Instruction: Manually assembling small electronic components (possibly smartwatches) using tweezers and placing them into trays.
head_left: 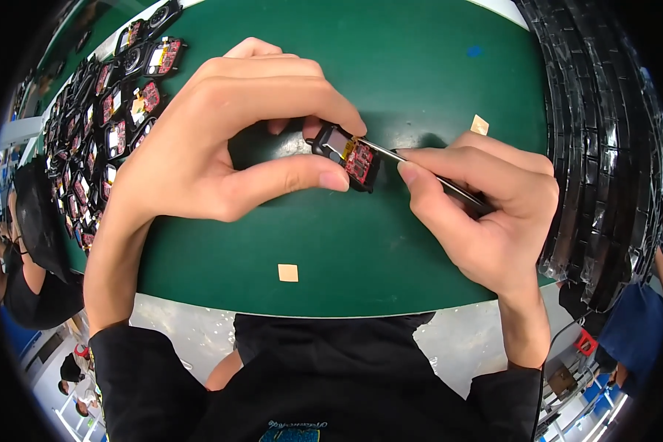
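Observation:
Between the thumb and fingers of my left hand (236,132) is a small black device housing (322,140), held tilted above the green table. Its open side shows a red circuit board (360,163) and a yellow ribbon cable (348,148). My right hand (486,199) is closed round a pair of slim metal tweezers (449,184), gripped like a pen. The tweezers' tip reaches the ribbon cable at the upper edge of the red board. Whether the tip pinches the cable is too small to tell.
Many similar opened housings with red boards (116,138) crowd the table's left side. Stacked black plastic trays (589,147) line the right. Two small beige squares (288,273) (479,124) lie on the green mat (435,258). Other people (37,272) are at the far left and right.

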A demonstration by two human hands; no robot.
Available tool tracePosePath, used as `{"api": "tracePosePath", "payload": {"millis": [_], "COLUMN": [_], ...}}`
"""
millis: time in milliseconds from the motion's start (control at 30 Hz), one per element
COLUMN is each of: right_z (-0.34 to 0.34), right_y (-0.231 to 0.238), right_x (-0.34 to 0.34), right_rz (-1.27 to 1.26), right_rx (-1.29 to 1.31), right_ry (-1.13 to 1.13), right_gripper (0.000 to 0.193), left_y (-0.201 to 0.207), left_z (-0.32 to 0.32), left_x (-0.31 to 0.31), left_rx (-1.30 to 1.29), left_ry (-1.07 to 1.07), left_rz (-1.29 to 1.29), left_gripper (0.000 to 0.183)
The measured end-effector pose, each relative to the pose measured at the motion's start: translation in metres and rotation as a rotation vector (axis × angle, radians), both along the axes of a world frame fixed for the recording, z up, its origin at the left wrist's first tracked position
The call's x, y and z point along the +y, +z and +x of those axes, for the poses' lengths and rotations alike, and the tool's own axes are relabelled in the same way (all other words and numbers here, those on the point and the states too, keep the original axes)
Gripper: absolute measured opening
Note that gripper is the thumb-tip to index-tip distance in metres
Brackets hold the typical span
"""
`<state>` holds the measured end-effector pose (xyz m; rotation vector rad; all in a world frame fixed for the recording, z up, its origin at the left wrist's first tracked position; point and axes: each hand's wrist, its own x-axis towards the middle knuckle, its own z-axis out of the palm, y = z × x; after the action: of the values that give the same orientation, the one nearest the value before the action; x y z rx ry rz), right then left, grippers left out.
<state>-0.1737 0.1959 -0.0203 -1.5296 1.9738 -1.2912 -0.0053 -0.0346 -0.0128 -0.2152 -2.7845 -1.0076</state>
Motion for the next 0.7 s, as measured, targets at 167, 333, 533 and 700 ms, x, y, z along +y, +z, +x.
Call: {"api": "tracePosePath", "payload": {"millis": [167, 333, 533, 700], "right_z": [-0.004, 0.001, 0.008, 0.015], "right_y": [-0.001, -0.001, -0.002, 0.008], "right_x": [0.000, -0.004, -0.014, -0.016], "right_rz": [0.041, -0.093, -0.124, -0.035], "right_rx": [0.000, -0.144, -0.071, 0.164], "right_ry": [0.011, -0.110, -0.056, 0.043], "right_gripper": [0.010, 0.008, 0.017, 0.046], "left_y": [-0.005, -0.003, -0.007, -0.003], "left_z": [0.000, 0.002, 0.002, 0.003], "left_x": [0.000, 0.003, -0.003, 0.001], "left_rx": [-0.025, 0.013, 0.093, 0.062], "left_ry": [0.021, 0.064, 0.035, 0.051], "left_rz": [0.034, 0.082, 0.015, 0.036], "left_gripper": [0.048, 0.056, 0.051, 0.063]}}
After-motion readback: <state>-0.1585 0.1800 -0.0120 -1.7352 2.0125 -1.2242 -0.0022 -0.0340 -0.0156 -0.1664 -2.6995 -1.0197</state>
